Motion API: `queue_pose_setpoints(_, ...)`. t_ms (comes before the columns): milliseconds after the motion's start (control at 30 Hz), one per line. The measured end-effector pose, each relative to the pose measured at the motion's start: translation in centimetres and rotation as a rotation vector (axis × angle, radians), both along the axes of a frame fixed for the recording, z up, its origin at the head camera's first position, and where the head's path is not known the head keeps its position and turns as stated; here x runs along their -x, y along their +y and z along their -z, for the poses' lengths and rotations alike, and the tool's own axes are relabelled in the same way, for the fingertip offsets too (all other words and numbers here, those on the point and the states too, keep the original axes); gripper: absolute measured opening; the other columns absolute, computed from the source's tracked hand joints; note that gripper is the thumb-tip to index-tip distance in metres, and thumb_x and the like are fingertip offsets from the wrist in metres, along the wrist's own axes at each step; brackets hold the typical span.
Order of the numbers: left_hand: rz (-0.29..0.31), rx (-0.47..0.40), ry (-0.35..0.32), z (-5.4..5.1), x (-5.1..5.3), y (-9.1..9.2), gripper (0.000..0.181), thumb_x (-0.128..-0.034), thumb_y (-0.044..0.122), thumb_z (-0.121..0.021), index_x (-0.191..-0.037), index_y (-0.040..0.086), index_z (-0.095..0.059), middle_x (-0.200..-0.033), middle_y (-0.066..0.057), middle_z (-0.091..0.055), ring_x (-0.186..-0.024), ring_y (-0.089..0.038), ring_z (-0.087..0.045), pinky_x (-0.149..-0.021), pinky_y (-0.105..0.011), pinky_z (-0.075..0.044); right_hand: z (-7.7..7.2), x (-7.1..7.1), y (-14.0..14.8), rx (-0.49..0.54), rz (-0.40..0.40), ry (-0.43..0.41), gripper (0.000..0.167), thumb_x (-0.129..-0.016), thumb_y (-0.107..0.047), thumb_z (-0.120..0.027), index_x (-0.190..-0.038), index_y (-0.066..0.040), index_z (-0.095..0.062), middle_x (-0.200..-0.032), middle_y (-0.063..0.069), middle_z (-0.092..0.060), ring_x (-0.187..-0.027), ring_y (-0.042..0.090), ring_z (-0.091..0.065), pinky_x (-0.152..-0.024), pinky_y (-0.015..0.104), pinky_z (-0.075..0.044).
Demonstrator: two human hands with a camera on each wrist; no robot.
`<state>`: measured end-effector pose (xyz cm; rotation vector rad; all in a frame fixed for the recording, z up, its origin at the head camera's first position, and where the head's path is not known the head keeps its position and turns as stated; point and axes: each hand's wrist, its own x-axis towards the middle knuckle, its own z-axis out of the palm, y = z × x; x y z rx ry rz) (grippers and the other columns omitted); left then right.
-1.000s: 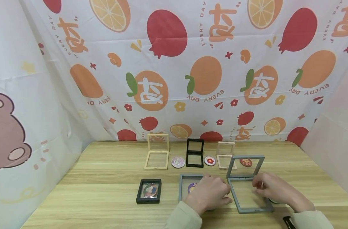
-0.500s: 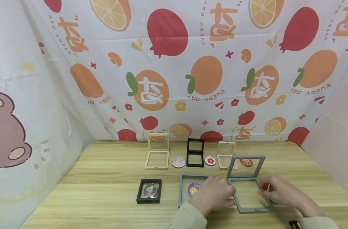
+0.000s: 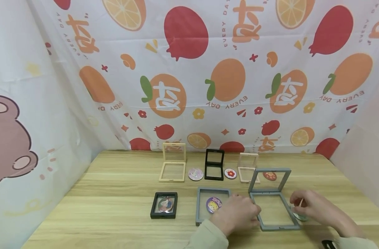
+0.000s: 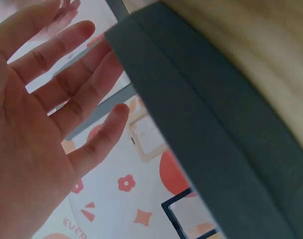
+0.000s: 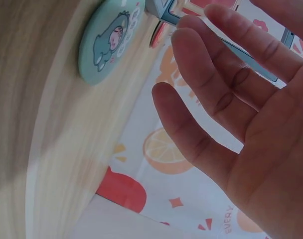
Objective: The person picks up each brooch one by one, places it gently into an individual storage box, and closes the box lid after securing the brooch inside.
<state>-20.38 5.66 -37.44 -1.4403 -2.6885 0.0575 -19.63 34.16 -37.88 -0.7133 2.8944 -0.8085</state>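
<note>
My left hand is at the left side of an opened grey-blue display frame, its fingers extended in the left wrist view; whether they touch that frame I cannot tell. Partly beneath that hand lies another grey-blue frame, flat, with a purple bear badge inside its border. To the right of the opened frame, my right hand hovers with loosely bent fingers and nothing held. Under it a round mint-green badge with a cartoon dinosaur figure lies on the table, partly hidden in the head view.
A black frame with a round badge inside lies left. Along the back stand an opened yellow frame, a black one and a cream one. Between them are a pink badge, a flower badge and a red badge.
Both hands have shifted right, the right hand further, away from the opened frame. More of the purple badge and of the green badge now shows. The frames stay in place; the view shifts slightly.
</note>
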Motion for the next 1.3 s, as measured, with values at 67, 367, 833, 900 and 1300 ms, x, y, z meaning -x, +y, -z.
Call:
queue_pose_setpoints(67,0.008,0.011,0.004,0.1,-0.1,0.2,0.015,-0.0948,0.045,-0.07,-0.097,0.03,-0.074,-0.088,0.017,-0.066,-0.079,0.002,-0.057,-0.082,-0.025,-0.047,0.1,-0.1,0.1,-0.003,0.008,-0.008,0.008,-0.088,-0.004,-0.075,-0.092,-0.003,-0.069,-0.083,-0.008,-0.06,-0.072,-0.001,-0.051,-0.06,0.025,-0.047)
queue_pose_setpoints(367,0.028,0.043,0.022,0.5,-0.4,0.5,0.022,-0.0911,0.045,-0.074,-0.108,0.032,-0.073,-0.097,0.014,-0.064,-0.087,-0.002,-0.058,-0.082,-0.027,-0.048,0.4,-0.1,0.2,-0.006,0.019,-0.014,0.008,-0.087,-0.003,-0.075,-0.092,-0.003,-0.068,-0.08,-0.008,-0.06,-0.071,0.0,-0.052,-0.059,0.025,-0.047)
queue_pose_setpoints(833,0.017,0.067,0.033,0.4,-0.6,0.6,0.03,-0.0919,0.049,-0.071,-0.117,0.034,-0.072,-0.114,0.015,-0.064,-0.108,-0.003,-0.056,-0.095,-0.029,-0.046,0.6,-0.1,1.2,-0.032,0.046,0.028,0.01,-0.084,-0.003,-0.077,-0.089,-0.005,-0.069,-0.079,-0.011,-0.061,-0.07,-0.001,-0.053,-0.058,0.025,-0.047)
queue_pose_setpoints(900,0.011,0.076,0.039,0.5,-0.6,0.7,0.031,-0.0913,0.052,-0.071,-0.117,0.034,-0.072,-0.116,0.015,-0.064,-0.109,-0.002,-0.056,-0.095,-0.029,-0.045,0.8,-0.1,1.3,-0.04,0.05,0.022,0.01,-0.084,-0.003,-0.078,-0.089,-0.006,-0.069,-0.079,-0.01,-0.062,-0.07,-0.001,-0.053,-0.058,0.025,-0.047)
queue_pose_setpoints(1300,-0.009,0.097,0.051,1.0,-0.6,0.9,0.035,-0.0881,0.055,-0.073,-0.118,0.037,-0.071,-0.114,0.017,-0.062,-0.106,-0.001,-0.055,-0.09,-0.027,-0.044,1.2,0.1,1.5,-0.084,0.13,0.019,0.014,-0.079,-0.004,-0.079,-0.087,-0.008,-0.069,-0.078,-0.007,-0.061,-0.07,0.002,-0.051,-0.058,0.025,-0.046)
